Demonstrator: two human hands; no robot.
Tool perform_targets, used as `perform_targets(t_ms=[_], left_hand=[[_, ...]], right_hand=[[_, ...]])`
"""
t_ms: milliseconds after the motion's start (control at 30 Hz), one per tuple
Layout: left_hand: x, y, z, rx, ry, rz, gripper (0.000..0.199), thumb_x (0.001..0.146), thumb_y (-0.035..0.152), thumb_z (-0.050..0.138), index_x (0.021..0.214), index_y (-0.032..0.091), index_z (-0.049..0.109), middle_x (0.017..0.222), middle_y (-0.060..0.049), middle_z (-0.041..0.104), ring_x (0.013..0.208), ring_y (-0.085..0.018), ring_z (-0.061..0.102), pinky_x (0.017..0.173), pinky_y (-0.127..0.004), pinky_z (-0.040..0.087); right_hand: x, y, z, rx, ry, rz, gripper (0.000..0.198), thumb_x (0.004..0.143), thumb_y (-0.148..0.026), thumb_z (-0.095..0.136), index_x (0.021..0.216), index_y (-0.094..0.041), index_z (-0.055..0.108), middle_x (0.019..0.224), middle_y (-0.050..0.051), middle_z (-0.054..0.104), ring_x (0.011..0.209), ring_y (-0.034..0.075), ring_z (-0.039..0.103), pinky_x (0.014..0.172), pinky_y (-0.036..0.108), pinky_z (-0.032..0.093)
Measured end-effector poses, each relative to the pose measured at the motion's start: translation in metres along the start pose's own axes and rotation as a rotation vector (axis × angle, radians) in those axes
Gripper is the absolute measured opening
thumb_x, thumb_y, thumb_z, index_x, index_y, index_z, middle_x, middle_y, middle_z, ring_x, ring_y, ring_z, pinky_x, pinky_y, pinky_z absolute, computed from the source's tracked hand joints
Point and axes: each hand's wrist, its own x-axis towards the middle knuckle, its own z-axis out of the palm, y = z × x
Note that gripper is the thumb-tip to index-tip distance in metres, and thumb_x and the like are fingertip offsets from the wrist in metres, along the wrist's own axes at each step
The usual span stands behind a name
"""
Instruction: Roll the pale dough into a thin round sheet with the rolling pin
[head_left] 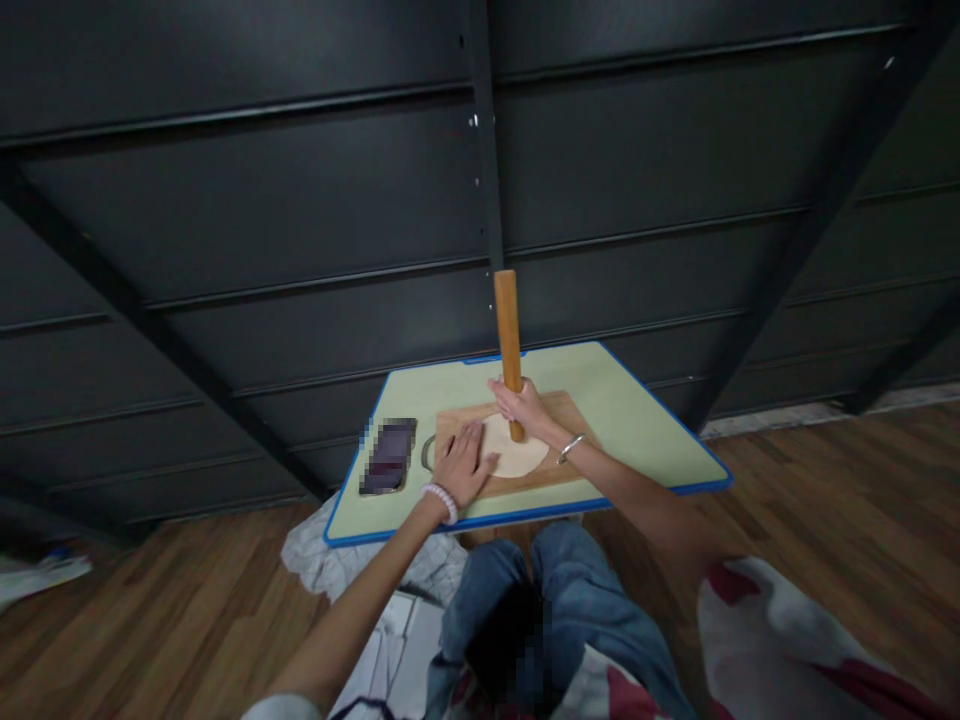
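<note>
Ideally, the rolling pin (pixel 509 338) gets a steady grip and the dough sheet (pixel 519 460) a light, even hold, to avoid tearing it on the wooden board (pixel 571 408). The left hand (pixel 460 466) lies flat, fingers loosely extended, across the sheet's left edge — partly over the board. The right hand (pixel 525 408) wraps round the pin, upright above the sheet — contact below is unclear.

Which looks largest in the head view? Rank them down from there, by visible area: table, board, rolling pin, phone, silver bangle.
Table
Board
Rolling pin and phone: too alike to rank
Silver bangle
</note>
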Motion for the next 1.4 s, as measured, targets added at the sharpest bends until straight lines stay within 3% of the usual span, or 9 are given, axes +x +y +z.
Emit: perform_targets(t_ms=[100, 267, 400, 500, 633, 767, 1067, 1200, 1400], left_hand=[[0.000, -0.007, 0.004, -0.109, 0.127, -0.053, 0.066, 0.094, 0.047, 0.027, 0.143, 0.002, 0.026, 0.149, -0.020, 0.031, 0.140, -0.026, 0.025, 0.114, -0.045, 0.023], [0.000, -0.017, 0.013, -0.186, 0.377, -0.198, 0.057, 0.092, 0.030, 0.028, 0.137, -0.004, 0.029, 0.144, -0.029, 0.034, 0.139, -0.029, 0.027, 0.112, -0.049, 0.027], [-0.011, -0.012, 0.007, -0.101, 0.495, -0.130, 0.059, 0.090, 0.027, 0.033, 0.142, 0.001, 0.022, 0.149, -0.026, 0.026, 0.142, -0.029, 0.017, 0.112, -0.053, 0.025], [-0.022, -0.006, -0.008, -0.024, 0.447, -0.002, 0.055, 0.091, 0.022, 0.032, 0.144, 0.010, 0.025, 0.151, -0.017, 0.029, 0.143, -0.026, 0.016, 0.113, -0.052, 0.022], [-0.035, 0.001, -0.026, 0.062, 0.327, 0.172, 0.050, 0.090, 0.015, 0.032, 0.139, 0.018, 0.040, 0.145, -0.010, 0.042, 0.139, -0.022, 0.028, 0.114, -0.050, 0.020], [-0.039, 0.014, -0.032, 0.085, 0.162, 0.279, 0.046, 0.088, 0.015, 0.038, 0.133, 0.018, 0.048, 0.134, -0.008, 0.055, 0.126, -0.021, 0.047, 0.108, -0.044, 0.034], [-0.043, 0.062, -0.035, 0.251, 0.103, 0.088, 0.047, 0.091, 0.031, 0.043, 0.134, 0.011, 0.046, 0.135, -0.015, 0.053, 0.123, -0.028, 0.049, 0.103, -0.045, 0.037], [-0.024, 0.065, -0.027, 0.187, 0.052, 0.097, 0.048, 0.095, 0.035, 0.033, 0.135, 0.010, 0.045, 0.136, -0.014, 0.052, 0.125, -0.025, 0.048, 0.104, -0.041, 0.037], [0.036, 0.036, -0.008, 0.126, 0.065, 0.037, 0.058, 0.097, 0.040, 0.017, 0.134, 0.007, 0.046, 0.138, -0.017, 0.049, 0.132, -0.026, 0.040, 0.112, -0.044, 0.025]], right_hand=[[0.001, -0.018, -0.017, -0.268, -0.116, -0.069, 0.040, 0.077, -0.058, 0.058, 0.071, -0.019, 0.049, 0.048, -0.008, 0.040, 0.040, 0.007, 0.034, 0.039, 0.020, 0.026], [-0.022, -0.026, -0.050, -0.997, -0.193, -0.169, 0.040, 0.087, -0.056, 0.047, 0.092, -0.019, 0.060, 0.073, 0.002, 0.065, 0.065, 0.016, 0.059, 0.059, 0.024, 0.040], [-0.051, -0.014, -0.059, -1.309, -0.290, -0.183, 0.040, 0.095, -0.048, 0.037, 0.125, -0.026, 0.054, 0.102, 0.006, 0.070, 0.091, 0.022, 0.065, 0.076, 0.028, 0.044], [-0.069, -0.009, -0.059, -1.431, -0.367, -0.212, 0.044, 0.096, -0.047, 0.035, 0.135, -0.030, 0.045, 0.114, 0.006, 0.067, 0.097, 0.024, 0.064, 0.077, 0.031, 0.046], [-0.087, -0.011, -0.060, -1.524, -0.497, -0.272, 0.044, 0.095, -0.045, 0.038, 0.137, -0.034, 0.042, 0.116, 0.006, 0.066, 0.095, 0.024, 0.064, 0.073, 0.030, 0.047], [-0.096, -0.010, -0.061, -1.552, -0.515, -0.332, 0.042, 0.096, -0.041, 0.039, 0.136, -0.030, 0.044, 0.109, 0.008, 0.066, 0.099, 0.024, 0.061, 0.077, 0.032, 0.047], [-0.097, 0.011, -0.060, -1.404, -0.371, -0.400, 0.042, 0.097, -0.025, 0.032, 0.133, -0.011, 0.048, 0.135, 0.013, 0.053, 0.127, 0.022, 0.044, 0.106, 0.038, 0.033], [-0.086, 0.020, -0.053, -1.350, -0.401, -0.459, 0.044, 0.096, -0.021, 0.028, 0.133, -0.008, 0.048, 0.139, 0.013, 0.049, 0.133, 0.019, 0.037, 0.112, 0.037, 0.026], [-0.046, 0.025, -0.040, -1.408, -0.382, -0.373, 0.046, 0.093, -0.020, 0.032, 0.134, -0.008, 0.048, 0.140, 0.014, 0.048, 0.134, 0.021, 0.037, 0.113, 0.040, 0.023]])
